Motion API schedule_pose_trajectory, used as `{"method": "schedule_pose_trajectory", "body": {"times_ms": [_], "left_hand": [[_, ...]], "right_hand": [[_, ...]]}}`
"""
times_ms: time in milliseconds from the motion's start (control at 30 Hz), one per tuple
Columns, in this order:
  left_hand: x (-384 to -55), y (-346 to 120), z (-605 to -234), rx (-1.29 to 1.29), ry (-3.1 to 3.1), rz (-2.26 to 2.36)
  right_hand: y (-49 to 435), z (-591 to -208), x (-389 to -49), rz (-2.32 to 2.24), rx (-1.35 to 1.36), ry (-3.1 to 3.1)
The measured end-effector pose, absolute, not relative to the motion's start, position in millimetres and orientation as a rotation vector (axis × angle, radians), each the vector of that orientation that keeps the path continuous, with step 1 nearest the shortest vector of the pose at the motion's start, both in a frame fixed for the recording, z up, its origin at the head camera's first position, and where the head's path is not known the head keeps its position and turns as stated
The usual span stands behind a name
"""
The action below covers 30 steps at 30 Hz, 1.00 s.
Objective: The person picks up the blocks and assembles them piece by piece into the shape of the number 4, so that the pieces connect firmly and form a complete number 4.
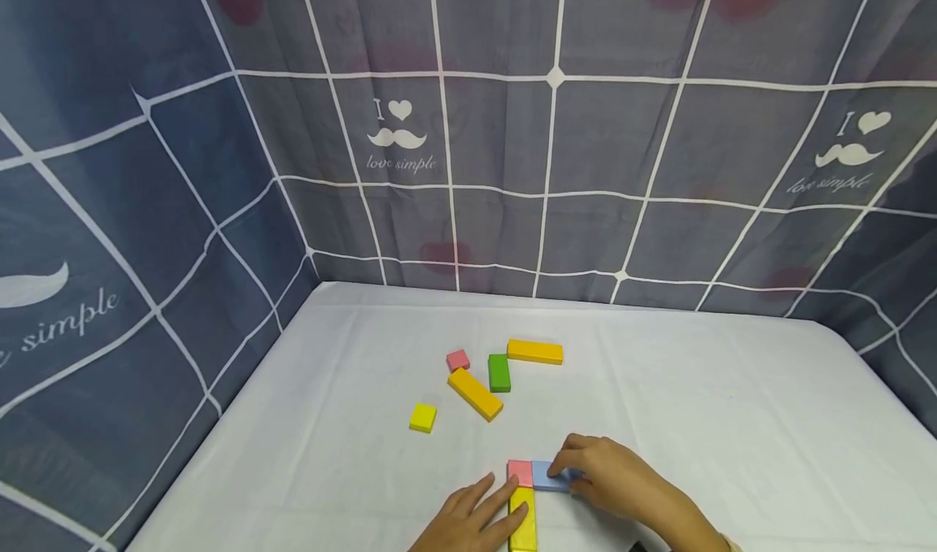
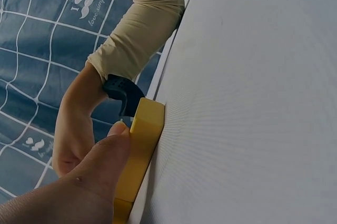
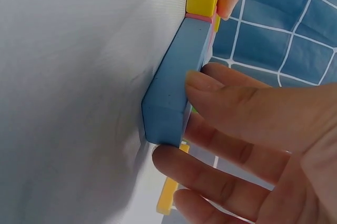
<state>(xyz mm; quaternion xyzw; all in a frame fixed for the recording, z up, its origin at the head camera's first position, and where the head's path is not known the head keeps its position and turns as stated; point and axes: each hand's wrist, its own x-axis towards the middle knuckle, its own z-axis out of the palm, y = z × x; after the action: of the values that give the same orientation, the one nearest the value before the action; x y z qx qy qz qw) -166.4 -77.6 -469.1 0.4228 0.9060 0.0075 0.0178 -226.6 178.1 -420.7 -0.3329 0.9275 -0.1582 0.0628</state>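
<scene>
My right hand point(image 1: 615, 479) pinches a blue rectangular block point(image 3: 171, 77) lying on the white table. The thumb is on its near side, and another finger reaches over the top. One end of the blue block touches a small pink square block point(image 1: 520, 469). A long yellow block point(image 1: 523, 540) extends from the pink one toward the table's near side, so the three form a corner. My left hand point(image 1: 468, 523) has its fingers spread, with fingertips on the pink and yellow blocks. In the left wrist view its thumb lies against the side of the yellow block point(image 2: 145, 150).
Farther back on the white table point(image 1: 695, 397) lie two orange-yellow long blocks point(image 1: 476, 394), one angled, a green block point(image 1: 499, 373), another small pink block point(image 1: 458, 361) and a yellow square block point(image 1: 423, 418). A grey checked curtain point(image 1: 498, 137) hangs behind and to the left.
</scene>
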Motion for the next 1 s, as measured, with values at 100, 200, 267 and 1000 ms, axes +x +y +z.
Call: {"method": "schedule_pose_trajectory", "body": {"times_ms": [100, 200, 267, 1000], "left_hand": [[-164.5, -76.6, -468.4, 1.29, 2.814, 0.004], [-164.0, -76.1, -467.7, 1.272, 2.82, -0.007], [-164.2, -76.1, -467.1, 1.276, 2.826, -0.012], [-162.3, -77.3, -471.3, 1.33, 2.851, -0.226]], "right_hand": [[177.9, -420.8, -225.7, -0.478, -1.013, 2.8], [177.8, -420.3, -225.6, -0.47, -1.014, 2.8], [177.7, -419.7, -225.7, -0.464, -1.013, 2.805], [176.3, -423.2, -224.9, -0.443, -0.969, 2.813]]}}
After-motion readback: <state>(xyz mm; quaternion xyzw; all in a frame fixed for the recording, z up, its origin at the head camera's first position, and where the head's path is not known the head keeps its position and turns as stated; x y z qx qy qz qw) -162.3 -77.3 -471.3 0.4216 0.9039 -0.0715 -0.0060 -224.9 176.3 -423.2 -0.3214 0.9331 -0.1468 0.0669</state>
